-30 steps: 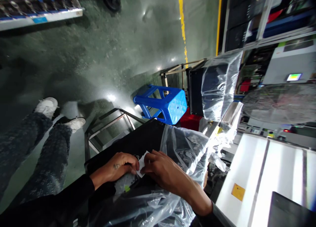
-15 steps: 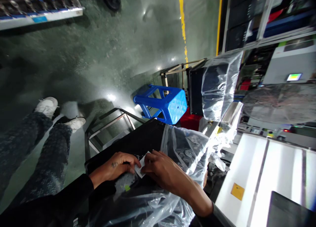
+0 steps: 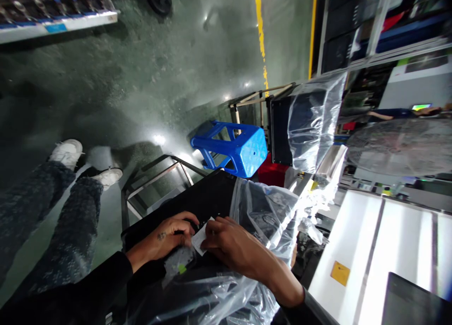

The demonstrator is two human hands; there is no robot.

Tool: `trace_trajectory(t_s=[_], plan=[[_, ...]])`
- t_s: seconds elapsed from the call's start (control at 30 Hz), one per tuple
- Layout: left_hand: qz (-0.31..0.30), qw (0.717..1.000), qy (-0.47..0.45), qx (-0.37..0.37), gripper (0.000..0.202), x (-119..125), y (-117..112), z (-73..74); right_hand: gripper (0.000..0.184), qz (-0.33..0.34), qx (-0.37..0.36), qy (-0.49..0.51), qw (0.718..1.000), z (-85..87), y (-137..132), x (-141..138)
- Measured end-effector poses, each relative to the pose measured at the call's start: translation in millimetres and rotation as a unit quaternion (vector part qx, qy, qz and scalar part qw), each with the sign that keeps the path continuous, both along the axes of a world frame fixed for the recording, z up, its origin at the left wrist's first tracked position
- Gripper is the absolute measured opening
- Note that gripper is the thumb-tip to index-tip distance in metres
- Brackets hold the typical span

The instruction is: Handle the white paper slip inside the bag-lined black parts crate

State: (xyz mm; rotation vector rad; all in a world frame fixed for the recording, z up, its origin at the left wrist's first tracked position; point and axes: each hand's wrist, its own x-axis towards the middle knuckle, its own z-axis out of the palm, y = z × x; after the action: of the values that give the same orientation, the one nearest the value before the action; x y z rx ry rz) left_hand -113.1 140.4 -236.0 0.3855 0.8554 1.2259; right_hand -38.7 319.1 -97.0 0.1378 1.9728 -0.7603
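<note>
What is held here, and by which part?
A small white label, pinched at its edge by the right hand; whether the left hand grips it cannot be told.

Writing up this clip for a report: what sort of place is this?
Probably a factory or warehouse work area: a yellow line painted on the green floor, black goods wrapped in clear plastic, and a caged fan.

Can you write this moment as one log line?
right hand: fingers on small white paper tag | left hand: beside tag | below: clear plastic bag
</note>
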Motion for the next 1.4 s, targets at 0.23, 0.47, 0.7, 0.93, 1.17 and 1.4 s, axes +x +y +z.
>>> trace_trajectory(t_s=[0.23, 0.47, 0.7, 0.93, 1.17, 1.4], plan=[[0.005, 1.000, 0.010, -0.010, 0.017, -1.6, -2.1, 4.3, 0.016, -0.022, 0.002, 0.001, 1.000, -1.9, -1.6, 0.9], [0.012, 1.000, -0.023, -0.005, 0.021, -0.2, -3.9, 2.0, 0.020, -0.026, 0.011, -0.016, 0.999, -1.3, -3.0, -2.8], [0.023, 0.998, -0.064, -0.009, 0.016, -0.1, -6.4, 0.9, 0.019, -0.037, 0.038, -0.029, 0.998, -2.8, -6.4, -2.0], [0.021, 0.994, -0.103, -0.017, 0.014, 4.5, -8.8, -3.0, 0.023, -0.039, 0.050, -0.033, 0.997, -5.7, -8.0, -1.8], [0.013, 0.997, -0.069, -0.021, 0.012, 0.6, -5.9, 1.9, 0.035, -0.018, 0.017, -0.020, 0.999, -1.4, -6.5, -6.6], [0.004, 0.999, -0.039, -0.018, 0.010, 0.6, -4.6, 2.6, 0.032, -0.030, 0.015, -0.032, 0.999, -2.9, -7.5, -4.0]])
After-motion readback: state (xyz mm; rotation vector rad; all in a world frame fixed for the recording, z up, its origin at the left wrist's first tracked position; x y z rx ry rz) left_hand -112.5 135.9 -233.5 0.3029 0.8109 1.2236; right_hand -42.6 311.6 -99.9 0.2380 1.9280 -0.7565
